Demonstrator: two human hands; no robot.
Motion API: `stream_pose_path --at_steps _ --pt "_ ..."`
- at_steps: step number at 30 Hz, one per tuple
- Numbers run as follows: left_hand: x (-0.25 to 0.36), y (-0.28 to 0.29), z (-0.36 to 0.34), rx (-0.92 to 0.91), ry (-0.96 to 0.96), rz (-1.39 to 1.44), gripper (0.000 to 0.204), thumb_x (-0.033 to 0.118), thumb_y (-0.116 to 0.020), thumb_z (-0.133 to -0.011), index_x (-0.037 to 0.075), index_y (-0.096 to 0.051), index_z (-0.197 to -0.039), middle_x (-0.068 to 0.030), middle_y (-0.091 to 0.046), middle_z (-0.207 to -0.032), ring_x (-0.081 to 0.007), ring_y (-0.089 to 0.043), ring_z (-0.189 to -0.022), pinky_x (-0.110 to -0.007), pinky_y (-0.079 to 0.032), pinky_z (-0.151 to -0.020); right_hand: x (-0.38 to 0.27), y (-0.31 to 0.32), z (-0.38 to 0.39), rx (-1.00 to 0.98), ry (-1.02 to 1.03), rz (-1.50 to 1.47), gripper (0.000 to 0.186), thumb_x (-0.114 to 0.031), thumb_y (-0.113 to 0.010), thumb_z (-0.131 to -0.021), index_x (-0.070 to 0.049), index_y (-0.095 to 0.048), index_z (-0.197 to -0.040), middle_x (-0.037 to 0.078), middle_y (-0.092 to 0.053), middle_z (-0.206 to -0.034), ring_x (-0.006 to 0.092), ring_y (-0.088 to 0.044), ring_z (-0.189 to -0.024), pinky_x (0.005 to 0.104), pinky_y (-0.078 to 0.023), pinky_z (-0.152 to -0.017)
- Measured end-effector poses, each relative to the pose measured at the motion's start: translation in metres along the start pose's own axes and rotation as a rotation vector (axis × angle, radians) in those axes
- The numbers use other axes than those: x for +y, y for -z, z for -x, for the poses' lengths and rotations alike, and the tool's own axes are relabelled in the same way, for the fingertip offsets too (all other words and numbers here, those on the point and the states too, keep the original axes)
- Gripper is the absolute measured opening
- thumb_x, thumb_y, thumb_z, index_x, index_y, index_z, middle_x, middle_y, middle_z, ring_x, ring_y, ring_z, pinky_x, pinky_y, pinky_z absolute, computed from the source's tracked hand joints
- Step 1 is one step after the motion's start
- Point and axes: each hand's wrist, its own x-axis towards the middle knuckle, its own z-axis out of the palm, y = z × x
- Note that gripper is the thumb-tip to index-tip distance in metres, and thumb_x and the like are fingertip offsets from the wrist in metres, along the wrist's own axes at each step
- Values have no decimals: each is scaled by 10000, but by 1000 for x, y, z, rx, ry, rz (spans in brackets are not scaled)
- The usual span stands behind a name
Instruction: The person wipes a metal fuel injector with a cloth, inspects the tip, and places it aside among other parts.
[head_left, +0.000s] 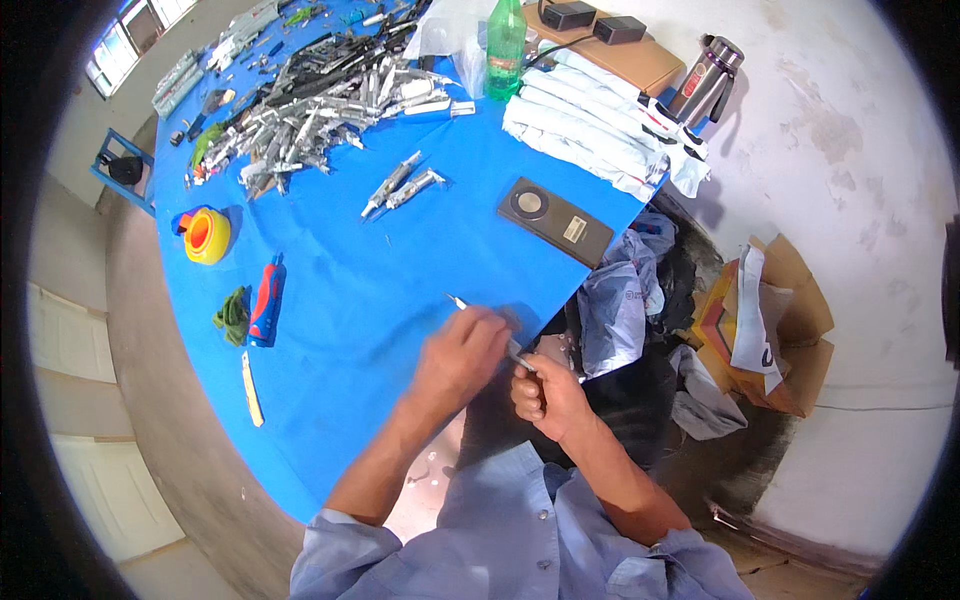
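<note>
Above the table's near edge, my two hands work together on a slim, light grey, pen-like piece (516,352). My right hand (548,398) is closed around its lower end, thumb on top. My left hand (463,350), slightly blurred, is closed over its upper part. A narrow pointed tip (457,301) sticks out beyond the left fingers; I cannot tell whether it belongs to the same piece. Farther up the blue cloth lie two slim silver-grey pieces (391,184), side by side. Behind them is a big heap of similar silver and black pieces (310,120).
A dark flat device (556,222) with a round dial lies right. Left are a yellow tape roll (207,236), red-blue tool (266,300), green cloth (232,316) and yellow strip (251,390). White packages (585,125), a green bottle (505,50) and flask (707,82) stand behind; an open carton (800,350) is right.
</note>
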Motion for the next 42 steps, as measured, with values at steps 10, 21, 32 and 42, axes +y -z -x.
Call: stream_pose_path --at_steps 10,21,32,42 --pt "-29 19 -1 27 174 -93 143 97 -759 -930 59 -690 -1049 -150 -701 -1020 -390 -702 -885 -457 -595 -738 3 -6 -2 186 160 268 282 -328 -564 -1047 -105 -568 -873 -23 -454 -613 100 -379 -453 269 -281 -414" --pt "-25 21 -4 114 202 21 164 95 -750 -944 37 -677 -1079 -156 -690 -1033 -396 -696 -889 -460 -581 -727 17 -15 3 356 1161 1221 117 -58 -778 -910 10 -687 -940 119 -668 -891 244 -642 -786 353 -512 -702" --pt "-12 24 -10 225 122 28 169 129 -790 -920 70 -709 -1056 -112 -711 -1062 -340 -722 -839 -410 -608 -699 20 -15 14 374 679 597 144 -118 -734 -984 -9 -683 -905 -13 -598 -747 64 -556 -632 248 -438 -539" --pt "7 6 1 -26 -28 9 233 54 -805 -865 67 -716 -1080 -123 -715 -1091 -340 -734 -883 -426 -612 -706 18 -22 14 241 556 505 136 -99 -658 -1033 -14 -647 -928 -4 -556 -684 71 -477 -544 248 -345 -477"
